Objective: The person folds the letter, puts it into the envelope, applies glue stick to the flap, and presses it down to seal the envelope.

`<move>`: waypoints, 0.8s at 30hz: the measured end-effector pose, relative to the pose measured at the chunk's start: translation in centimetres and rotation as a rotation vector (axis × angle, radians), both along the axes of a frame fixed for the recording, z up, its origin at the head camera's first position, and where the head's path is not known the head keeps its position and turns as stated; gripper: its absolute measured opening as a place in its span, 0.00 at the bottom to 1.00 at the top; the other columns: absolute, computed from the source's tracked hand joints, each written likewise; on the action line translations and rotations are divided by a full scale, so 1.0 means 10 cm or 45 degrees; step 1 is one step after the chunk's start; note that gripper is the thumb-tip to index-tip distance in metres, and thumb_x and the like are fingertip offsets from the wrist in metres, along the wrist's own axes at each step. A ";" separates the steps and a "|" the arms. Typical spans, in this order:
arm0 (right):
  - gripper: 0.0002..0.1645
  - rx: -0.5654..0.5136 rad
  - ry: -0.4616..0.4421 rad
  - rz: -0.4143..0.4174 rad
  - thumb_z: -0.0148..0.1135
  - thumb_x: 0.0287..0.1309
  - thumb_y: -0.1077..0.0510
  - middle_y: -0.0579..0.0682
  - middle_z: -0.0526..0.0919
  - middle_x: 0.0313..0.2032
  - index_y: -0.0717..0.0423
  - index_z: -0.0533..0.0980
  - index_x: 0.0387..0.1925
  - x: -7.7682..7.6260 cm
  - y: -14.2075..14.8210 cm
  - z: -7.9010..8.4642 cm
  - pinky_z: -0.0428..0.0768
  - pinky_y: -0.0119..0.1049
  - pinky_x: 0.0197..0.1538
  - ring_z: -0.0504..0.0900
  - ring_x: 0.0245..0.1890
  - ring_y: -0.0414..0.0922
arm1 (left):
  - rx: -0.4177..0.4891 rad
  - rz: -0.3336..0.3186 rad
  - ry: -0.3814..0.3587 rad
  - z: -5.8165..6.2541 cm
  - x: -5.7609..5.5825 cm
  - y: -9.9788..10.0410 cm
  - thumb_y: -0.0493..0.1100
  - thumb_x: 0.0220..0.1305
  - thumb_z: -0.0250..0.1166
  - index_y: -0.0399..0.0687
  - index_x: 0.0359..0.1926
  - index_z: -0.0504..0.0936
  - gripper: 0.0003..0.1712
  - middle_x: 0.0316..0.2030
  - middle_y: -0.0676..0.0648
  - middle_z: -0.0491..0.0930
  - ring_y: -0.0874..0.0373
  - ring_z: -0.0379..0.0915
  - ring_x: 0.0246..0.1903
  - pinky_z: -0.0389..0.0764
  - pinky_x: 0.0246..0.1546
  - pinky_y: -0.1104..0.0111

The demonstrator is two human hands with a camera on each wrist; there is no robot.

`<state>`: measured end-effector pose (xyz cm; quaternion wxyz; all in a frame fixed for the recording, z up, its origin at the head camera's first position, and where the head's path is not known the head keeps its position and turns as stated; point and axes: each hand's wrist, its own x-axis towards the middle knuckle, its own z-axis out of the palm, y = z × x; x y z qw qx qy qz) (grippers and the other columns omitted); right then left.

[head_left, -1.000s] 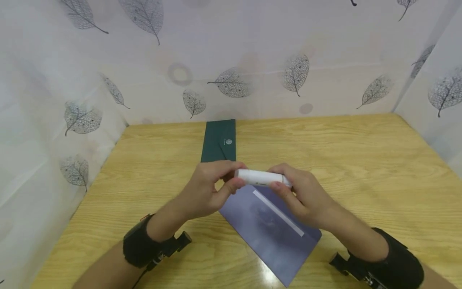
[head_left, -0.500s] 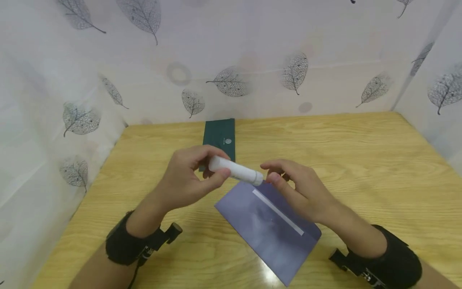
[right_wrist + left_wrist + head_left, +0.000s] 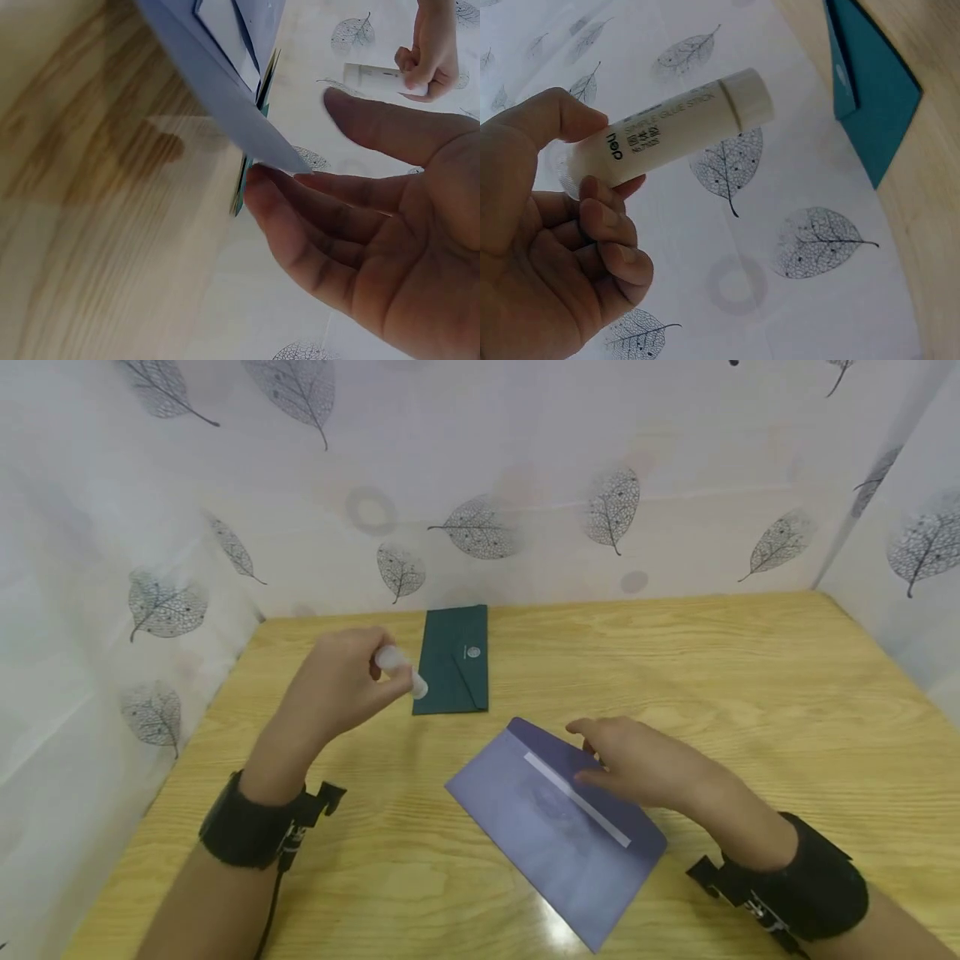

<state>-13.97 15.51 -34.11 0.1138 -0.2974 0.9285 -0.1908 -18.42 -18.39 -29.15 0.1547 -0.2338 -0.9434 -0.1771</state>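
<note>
My left hand pinches a white glue stick near one end, thumb on one side and fingers on the other. The glue stick's cap is on, and its lettering faces the left wrist camera. A purple envelope lies slanted on the table, its darker flap unfolded toward the far right, with a white strip along the fold. Over that flap is my right hand, holding nothing. In the right wrist view its fingertips are right at the flap's edge, with the thumb held apart.
A dark green envelope with a small round emblem lies flat at the back of the wooden table. A pale curtain printed with leaves borders the table at the back and sides.
The right hand has let go of the glue stick and come down over the purple envelope's flap. My left hand has carried the glue stick away to the left and toward the back.
</note>
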 end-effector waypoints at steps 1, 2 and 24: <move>0.34 0.020 -0.009 0.018 0.70 0.58 0.60 0.56 0.85 0.44 0.69 0.69 0.63 0.00 0.01 -0.01 0.83 0.42 0.46 0.84 0.44 0.48 | -0.045 0.030 -0.046 0.00 -0.02 -0.01 0.39 0.57 0.59 0.43 0.27 0.76 0.04 0.19 0.48 0.69 0.56 0.60 0.19 0.63 0.22 0.66; 0.36 0.034 -0.020 0.033 0.70 0.57 0.61 0.56 0.85 0.43 0.69 0.68 0.64 0.00 0.02 -0.02 0.83 0.41 0.45 0.84 0.41 0.45 | -0.088 0.061 -0.094 -0.01 -0.03 -0.02 0.40 0.56 0.58 0.44 0.27 0.76 0.04 0.20 0.49 0.70 0.56 0.60 0.19 0.63 0.22 0.66; 0.23 0.098 0.001 0.098 0.67 0.51 0.71 0.49 0.84 0.35 0.64 0.76 0.51 -0.04 0.07 -0.08 0.81 0.34 0.37 0.81 0.35 0.40 | -0.492 0.307 -0.630 -0.16 -0.24 -0.20 0.38 0.54 0.57 0.43 0.35 0.76 0.07 0.22 0.47 0.70 0.55 0.62 0.21 0.63 0.21 0.65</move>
